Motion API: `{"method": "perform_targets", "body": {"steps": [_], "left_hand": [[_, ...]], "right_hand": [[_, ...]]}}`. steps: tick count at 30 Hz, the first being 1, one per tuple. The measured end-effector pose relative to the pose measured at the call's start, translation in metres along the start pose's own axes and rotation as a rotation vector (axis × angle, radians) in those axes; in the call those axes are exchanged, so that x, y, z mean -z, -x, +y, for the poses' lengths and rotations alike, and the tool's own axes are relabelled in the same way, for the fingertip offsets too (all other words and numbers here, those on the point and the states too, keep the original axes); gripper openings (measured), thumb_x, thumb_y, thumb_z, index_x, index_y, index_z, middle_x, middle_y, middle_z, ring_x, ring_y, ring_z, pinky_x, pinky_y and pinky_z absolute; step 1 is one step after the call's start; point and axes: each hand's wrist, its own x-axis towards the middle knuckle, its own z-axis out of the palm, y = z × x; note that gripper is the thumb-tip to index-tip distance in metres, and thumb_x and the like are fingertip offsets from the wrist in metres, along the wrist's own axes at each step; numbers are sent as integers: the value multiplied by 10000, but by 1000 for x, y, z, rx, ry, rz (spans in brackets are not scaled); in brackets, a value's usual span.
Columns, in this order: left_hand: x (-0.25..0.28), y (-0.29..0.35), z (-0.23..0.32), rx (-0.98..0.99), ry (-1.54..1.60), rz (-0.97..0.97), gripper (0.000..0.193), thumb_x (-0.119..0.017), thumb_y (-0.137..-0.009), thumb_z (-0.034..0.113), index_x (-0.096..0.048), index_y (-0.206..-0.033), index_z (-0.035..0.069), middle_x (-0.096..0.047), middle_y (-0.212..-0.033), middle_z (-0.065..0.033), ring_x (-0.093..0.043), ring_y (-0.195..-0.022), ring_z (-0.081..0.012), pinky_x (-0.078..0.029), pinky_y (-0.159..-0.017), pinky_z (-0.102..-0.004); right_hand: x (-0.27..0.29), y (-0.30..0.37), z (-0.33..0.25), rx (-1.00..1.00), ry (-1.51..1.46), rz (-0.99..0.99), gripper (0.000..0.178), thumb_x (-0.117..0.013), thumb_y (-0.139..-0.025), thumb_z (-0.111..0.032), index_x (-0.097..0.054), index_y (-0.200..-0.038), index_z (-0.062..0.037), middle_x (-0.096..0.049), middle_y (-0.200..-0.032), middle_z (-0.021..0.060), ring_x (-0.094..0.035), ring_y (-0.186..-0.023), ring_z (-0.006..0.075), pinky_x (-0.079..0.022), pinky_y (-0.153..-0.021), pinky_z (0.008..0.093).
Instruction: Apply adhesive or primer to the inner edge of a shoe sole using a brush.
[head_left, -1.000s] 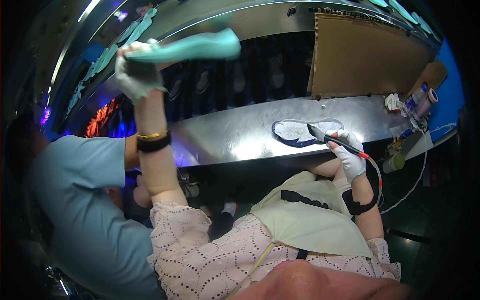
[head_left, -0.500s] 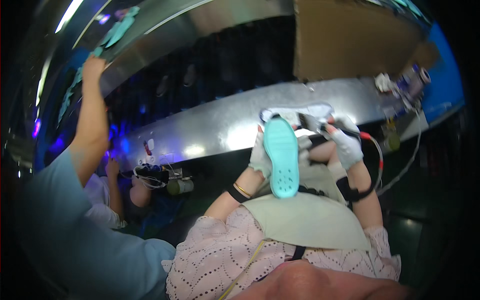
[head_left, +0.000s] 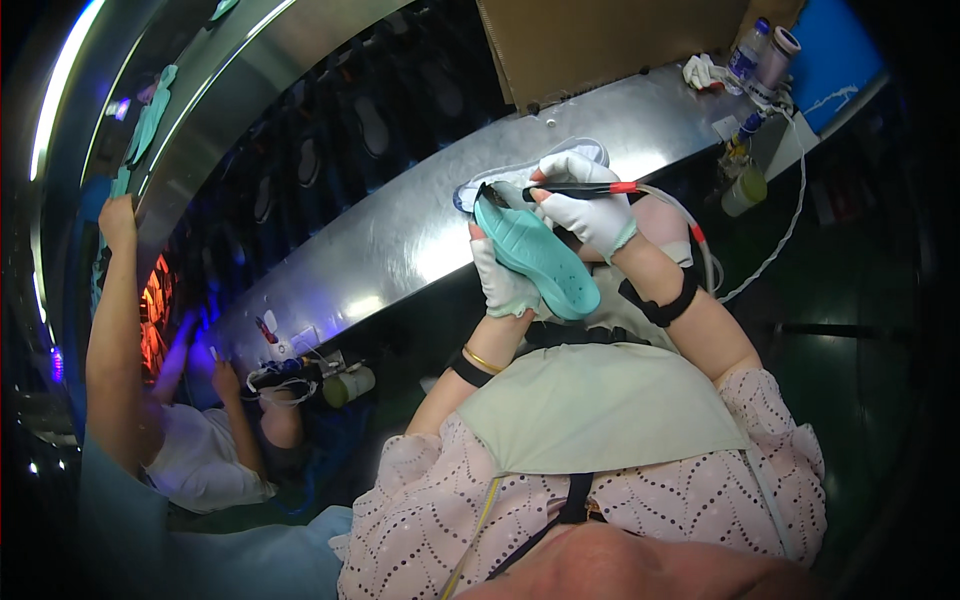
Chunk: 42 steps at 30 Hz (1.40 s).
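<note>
A turquoise shoe sole is gripped by my left hand, which wears a white glove with bare fingertips. Its toe end points away from me and the holed end tilts down to the right. My right hand, gloved the same way, closes round a dark brush with a red band and a pale hose at its end. The bristles are at the far tip of the sole and look to be touching it. Just behind, a white and grey shoe sole lies on the metal bench, partly covered by my right hand.
The narrow metal bench runs across, with a conveyor carrying dark shoe parts beyond. A cardboard sheet stands at the back. Bottles and a white hose are at the right. At left, a co-worker's arm reaches toward turquoise soles.
The sole has turned, its near end swinging right. My right hand and brush have moved left, bringing the bristles to the sole's toe end. The whole view has shifted and rotated.
</note>
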Motion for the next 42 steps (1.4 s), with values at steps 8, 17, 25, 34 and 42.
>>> {"method": "perform_targets", "body": {"steps": [8, 17, 25, 34, 42], "left_hand": [[12, -2, 11, 15, 18, -59, 561, -377, -899, 574, -517, -1212, 129, -554, -1175, -62, -513, -1109, -212, -408, -968, -358], [7, -8, 19, -17, -17, -45, 581, -348, -904, 535, -507, -1217, 72, -534, -1223, -96, -521, -1120, -250, -400, -993, -368], [20, -7, 26, 61, -74, -155, 561, -369, -909, 517, -502, -1215, 66, -577, -1146, -87, -571, -1023, -228, -470, -909, -348], [22, -10, 36, 49, -161, 49, 605, -355, -903, 541, -427, -1305, 95, -461, -1321, -204, -489, -1169, -321, -429, -980, -418], [38, 17, 27, 276, -195, -85, 810, -308, -836, 724, -418, -1317, 80, -529, -1227, -115, -517, -1119, -253, -410, -995, -379]], "right_hand": [[-9, 10, -6, 52, 5, -54, 305, -666, -787, -41, -563, -1074, -19, -603, -1008, 37, -567, -913, 89, -459, -827, 242], [-18, 18, -4, 156, 166, -150, 350, -650, -759, -14, -566, -1097, -42, -620, -967, 68, -600, -874, 116, -468, -813, 252], [-12, 7, 2, 486, 365, -29, 256, -669, -789, -74, -595, -1027, -15, -625, -931, 93, -614, -835, 160, -492, -772, 271], [1, 30, 13, 168, 258, -179, 225, -643, -787, -50, -596, -1004, -17, -616, -901, 40, -589, -875, 106, -467, -802, 237], [15, 51, 27, -97, 69, -124, 115, -651, -782, -70, -640, -892, -38, -634, -865, 32, -592, -815, 95, -471, -752, 246]]}}
